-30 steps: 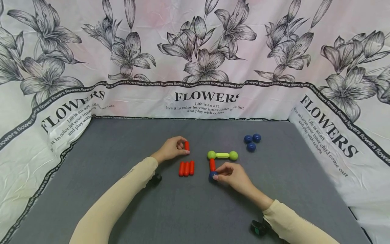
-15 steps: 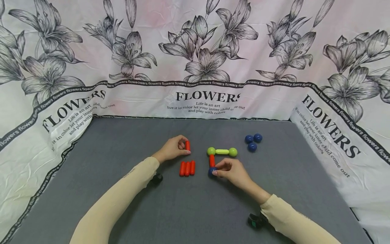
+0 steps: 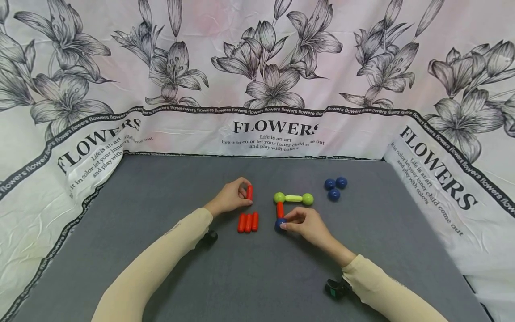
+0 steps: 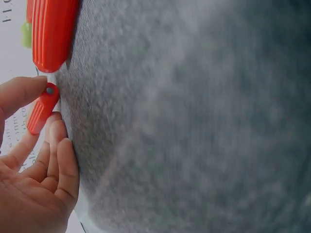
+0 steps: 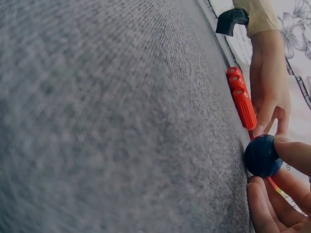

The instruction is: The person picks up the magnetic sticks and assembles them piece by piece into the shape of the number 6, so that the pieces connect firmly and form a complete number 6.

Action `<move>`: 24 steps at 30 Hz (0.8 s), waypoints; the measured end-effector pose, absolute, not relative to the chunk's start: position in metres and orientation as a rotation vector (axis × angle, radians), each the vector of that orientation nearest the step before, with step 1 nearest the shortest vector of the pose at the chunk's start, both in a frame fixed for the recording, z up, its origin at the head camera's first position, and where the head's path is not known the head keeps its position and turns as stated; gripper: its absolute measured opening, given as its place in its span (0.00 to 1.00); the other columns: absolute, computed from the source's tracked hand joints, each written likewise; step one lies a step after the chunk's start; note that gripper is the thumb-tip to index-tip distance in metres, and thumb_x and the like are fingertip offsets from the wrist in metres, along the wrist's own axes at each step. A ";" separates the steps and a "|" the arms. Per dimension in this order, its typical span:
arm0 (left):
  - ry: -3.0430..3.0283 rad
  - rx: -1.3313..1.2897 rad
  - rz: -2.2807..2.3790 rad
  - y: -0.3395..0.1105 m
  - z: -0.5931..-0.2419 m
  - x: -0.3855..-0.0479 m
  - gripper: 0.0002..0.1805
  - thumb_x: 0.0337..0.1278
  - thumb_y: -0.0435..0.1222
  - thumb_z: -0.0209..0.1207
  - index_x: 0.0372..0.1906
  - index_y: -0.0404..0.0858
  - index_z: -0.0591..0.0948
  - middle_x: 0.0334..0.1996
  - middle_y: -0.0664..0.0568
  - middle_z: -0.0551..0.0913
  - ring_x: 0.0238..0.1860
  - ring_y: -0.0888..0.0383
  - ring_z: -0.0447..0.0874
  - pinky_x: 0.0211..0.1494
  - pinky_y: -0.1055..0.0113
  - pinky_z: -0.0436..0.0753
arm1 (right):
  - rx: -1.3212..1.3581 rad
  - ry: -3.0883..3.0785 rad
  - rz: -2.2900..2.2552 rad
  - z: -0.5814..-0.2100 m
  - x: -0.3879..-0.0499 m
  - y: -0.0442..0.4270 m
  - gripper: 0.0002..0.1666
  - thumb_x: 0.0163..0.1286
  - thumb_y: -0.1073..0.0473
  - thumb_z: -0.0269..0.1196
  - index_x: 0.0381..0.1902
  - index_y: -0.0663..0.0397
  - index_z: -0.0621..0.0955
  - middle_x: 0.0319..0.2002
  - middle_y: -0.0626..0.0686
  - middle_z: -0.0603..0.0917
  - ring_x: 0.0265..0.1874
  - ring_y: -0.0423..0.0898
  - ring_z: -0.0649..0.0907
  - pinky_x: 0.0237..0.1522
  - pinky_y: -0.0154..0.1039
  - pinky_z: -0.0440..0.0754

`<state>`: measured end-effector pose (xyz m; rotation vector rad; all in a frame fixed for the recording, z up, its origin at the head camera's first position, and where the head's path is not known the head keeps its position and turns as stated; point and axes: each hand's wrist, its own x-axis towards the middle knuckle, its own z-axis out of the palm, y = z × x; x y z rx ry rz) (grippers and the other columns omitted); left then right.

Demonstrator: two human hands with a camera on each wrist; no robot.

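My left hand (image 3: 231,197) pinches a short red rod (image 3: 249,192) between thumb and fingers; a hole shows in the rod's near end (image 4: 49,91). With thumb and fingertips, my right hand (image 3: 307,226) grips a blue ball (image 5: 262,156). That ball sits on the near end of another red rod (image 3: 280,210), whose far end meets a green ball (image 3: 279,197). From there a yellow-green rod (image 3: 293,198) runs right to a second green ball (image 3: 307,199). The joined pieces form a corner shape on the cloth.
Three loose red rods (image 3: 248,222) lie side by side between my hands. Three loose blue balls (image 3: 334,194) are grouped at the back right. Grey cloth (image 3: 241,277) covers the table, with a flower-printed curtain (image 3: 273,134) behind and at the sides.
My right hand has slid the joined pieces a little way from me, toward the curtain. The left hand still pinches its red rod in nearly the same place.
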<state>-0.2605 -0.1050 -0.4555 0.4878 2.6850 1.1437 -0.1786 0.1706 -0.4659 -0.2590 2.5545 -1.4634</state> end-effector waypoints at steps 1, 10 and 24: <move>2.684 0.481 1.147 -0.104 -0.455 -0.259 0.28 0.51 0.35 0.71 0.57 0.40 0.74 0.35 0.47 0.84 0.31 0.60 0.79 0.35 0.73 0.77 | -0.256 2.554 -1.461 -0.466 -0.179 0.171 0.16 0.55 0.53 0.76 0.39 0.54 0.86 0.37 0.54 0.90 0.32 0.40 0.85 0.34 0.34 0.80; 2.689 0.437 1.191 -0.100 -0.452 -0.256 0.20 0.59 0.35 0.66 0.55 0.41 0.75 0.34 0.47 0.83 0.26 0.60 0.76 0.31 0.72 0.74 | -0.266 2.549 -1.468 -0.464 -0.177 0.170 0.15 0.56 0.54 0.76 0.39 0.54 0.86 0.38 0.54 0.90 0.33 0.40 0.86 0.36 0.35 0.81; 2.593 0.424 1.419 -0.084 -0.437 -0.235 0.20 0.60 0.36 0.65 0.56 0.45 0.76 0.37 0.46 0.83 0.29 0.58 0.80 0.29 0.68 0.79 | -0.229 2.525 -1.502 -0.465 -0.178 0.168 0.15 0.55 0.55 0.76 0.38 0.54 0.85 0.37 0.54 0.90 0.32 0.38 0.86 0.36 0.33 0.80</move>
